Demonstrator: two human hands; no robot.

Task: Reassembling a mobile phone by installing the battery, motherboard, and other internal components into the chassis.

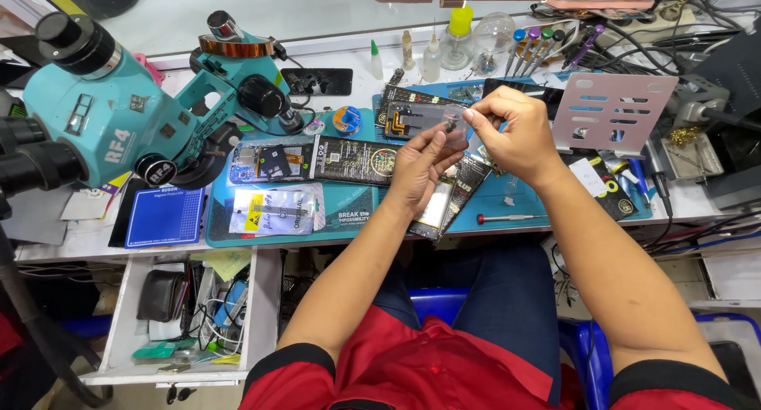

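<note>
Head view: at centre frame the left hand point(418, 166) and right hand point(511, 132) pinch a small clear plastic packet point(449, 120) between their fingertips, above the blue work mat point(349, 212). Below the left hand lies a long dark parts pouch point(444, 204). At lower left, an open white drawer point(119, 323) holds a black wallet-like case point(161, 295), cables and small tools.

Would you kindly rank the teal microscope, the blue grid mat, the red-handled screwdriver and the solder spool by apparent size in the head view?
1. Teal microscope, largest, though nearest the camera.
2. Blue grid mat.
3. Red-handled screwdriver.
4. Solder spool, smallest, though farther back.
</note>
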